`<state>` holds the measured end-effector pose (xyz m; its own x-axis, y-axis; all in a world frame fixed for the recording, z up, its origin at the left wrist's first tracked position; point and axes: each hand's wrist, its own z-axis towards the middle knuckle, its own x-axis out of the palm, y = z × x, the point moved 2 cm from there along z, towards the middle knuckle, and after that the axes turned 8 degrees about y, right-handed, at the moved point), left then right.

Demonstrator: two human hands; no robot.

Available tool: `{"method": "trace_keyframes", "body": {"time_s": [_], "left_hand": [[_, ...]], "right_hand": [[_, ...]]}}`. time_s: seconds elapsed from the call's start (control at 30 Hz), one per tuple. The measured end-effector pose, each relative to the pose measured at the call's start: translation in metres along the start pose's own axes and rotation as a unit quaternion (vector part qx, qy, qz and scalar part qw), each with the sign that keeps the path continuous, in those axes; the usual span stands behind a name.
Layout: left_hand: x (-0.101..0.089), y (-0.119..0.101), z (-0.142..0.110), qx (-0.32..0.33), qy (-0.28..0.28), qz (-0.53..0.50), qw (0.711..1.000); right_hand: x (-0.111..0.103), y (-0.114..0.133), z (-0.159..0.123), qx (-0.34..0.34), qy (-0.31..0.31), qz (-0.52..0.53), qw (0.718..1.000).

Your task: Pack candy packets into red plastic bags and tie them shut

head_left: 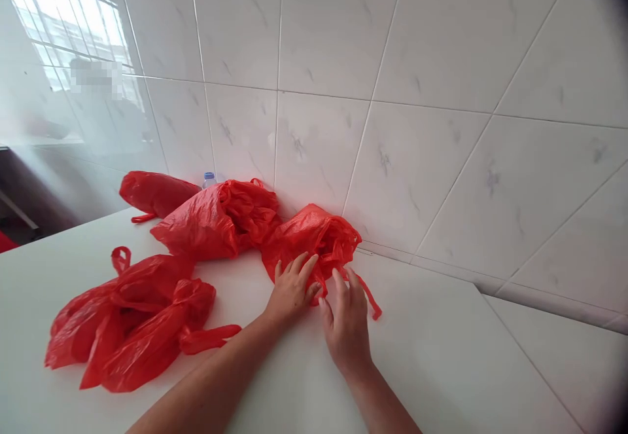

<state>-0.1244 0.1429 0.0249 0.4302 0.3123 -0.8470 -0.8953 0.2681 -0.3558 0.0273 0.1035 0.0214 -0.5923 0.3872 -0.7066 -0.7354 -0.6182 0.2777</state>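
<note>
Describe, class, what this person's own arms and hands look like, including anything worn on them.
Both the left hand and the right hand are ungloved. The left forearm and right forearm are bare as far as the picture shows, with no sleeves in view. No watch or bracelet shows at either wrist, and no rings can be made out.

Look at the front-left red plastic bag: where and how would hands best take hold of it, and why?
Probably by its loop handle, from above: the loop stands up at the far side with a visible opening, while the red plastic bag itself lies slack and crumpled.
</note>
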Motion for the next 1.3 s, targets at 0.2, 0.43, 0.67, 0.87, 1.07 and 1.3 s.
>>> {"method": "trace_keyframes", "body": {"time_s": [0.2, 0.43, 0.67, 0.87, 1.07, 1.3], "left_hand": [[-0.011, 0.003, -0.004, 0.008, -0.022, 0.011, 1.0], [-0.005, -0.006, 0.033, 0.05, -0.007, 0.05, 0.997], [0.026, 0.018, 0.063, -0.018, 0.058, 0.073, 0.995], [0.026, 0.029, 0.065, -0.048, 0.072, 0.077, 0.993], [0.024, 0.035, 0.066, -0.073, 0.04, 0.063, 0.995], [-0.001, 0.009, 0.052, -0.012, -0.044, -0.031, 0.998]], "right_hand": [[0.036, -0.014, 0.051, 0.1, 0.0, 0.112, 0.989], [0.05, -0.038, 0.047, 0.151, 0.04, 0.209, 0.965], [0.021, -0.05, 0.031, 0.252, 0.012, 0.187, 0.949], [-0.019, -0.068, 0.009, 0.331, -0.008, 0.182, 0.926], [-0.067, -0.094, -0.038, 0.425, -0.06, 0.148, 0.891], [-0.105, -0.115, -0.079, 0.513, -0.113, 0.23, 0.819]]}}
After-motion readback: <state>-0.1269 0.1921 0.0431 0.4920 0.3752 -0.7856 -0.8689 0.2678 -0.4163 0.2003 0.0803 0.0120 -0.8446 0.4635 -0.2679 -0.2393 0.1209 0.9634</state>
